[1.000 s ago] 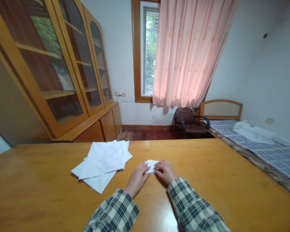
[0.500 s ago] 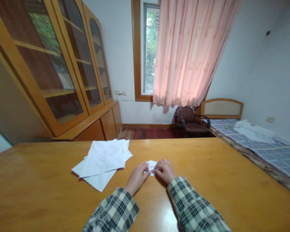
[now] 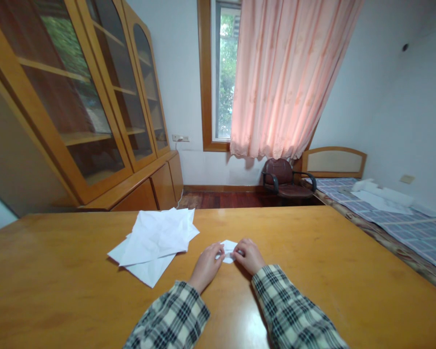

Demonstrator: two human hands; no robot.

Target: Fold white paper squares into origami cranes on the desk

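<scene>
A small folded piece of white paper (image 3: 228, 247) lies on the wooden table (image 3: 312, 271), pinched between both hands. My left hand (image 3: 206, 265) has its fingertips closed on the paper's left edge. My right hand (image 3: 249, 256) presses and grips its right edge with curled fingers. Both arms wear plaid sleeves. To the left of my hands lies a loose pile of crumpled white sheets (image 3: 154, 242).
Glass-door wooden cabinets (image 3: 94, 106) stand along the left wall beyond the table. A dark office chair (image 3: 285, 180) sits under the pink curtain (image 3: 287, 77) by the window. A bed (image 3: 388, 213) with a checked cover runs along the right.
Both hands stay on the small paper, with only slight finger shifts as they pinch it closer together. The view has tilted a little. The pile of sheets has not moved.
</scene>
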